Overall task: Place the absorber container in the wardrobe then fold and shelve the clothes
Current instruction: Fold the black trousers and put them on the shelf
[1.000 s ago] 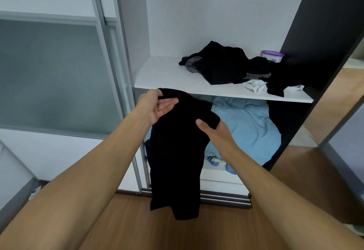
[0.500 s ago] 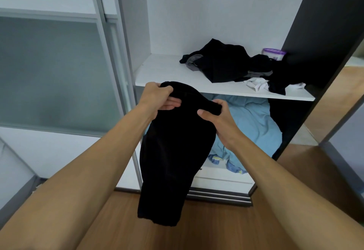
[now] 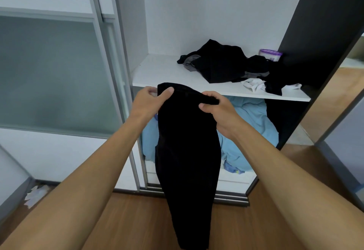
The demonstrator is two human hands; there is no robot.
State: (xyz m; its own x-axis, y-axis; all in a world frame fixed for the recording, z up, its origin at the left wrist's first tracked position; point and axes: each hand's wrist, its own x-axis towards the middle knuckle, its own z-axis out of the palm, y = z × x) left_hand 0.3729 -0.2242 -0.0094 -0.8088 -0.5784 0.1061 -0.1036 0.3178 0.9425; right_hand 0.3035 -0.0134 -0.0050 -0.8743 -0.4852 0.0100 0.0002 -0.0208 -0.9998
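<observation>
- Currently the left hand (image 3: 146, 104) and the right hand (image 3: 218, 109) each pinch the top edge of one black garment (image 3: 187, 151), thumbs in front. It hangs lengthwise in front of the wardrobe.
- Risk: only the upper edge is held. If either pinch loosens, that corner drops and the cloth can slide to the wooden floor (image 3: 137, 220).
- Risk: the hanging length is bunched. Folding it in the air probably gives an uneven fold.
- Risk: an unfolded dark pile (image 3: 222, 64) takes the right half of the shelf (image 3: 157, 74). A garment pushed in from the left can shove this pile against the absorber container (image 3: 270, 54), which stands at the back right of the shelf, and tip it.
- Count: two hands, one held garment, one absorber container, one shelf in use.
- Count: one dark pile, number of pieces not discernible; at least one white piece (image 3: 254, 85) near the shelf's front edge; one blue heap (image 3: 250, 127) below the shelf.
</observation>
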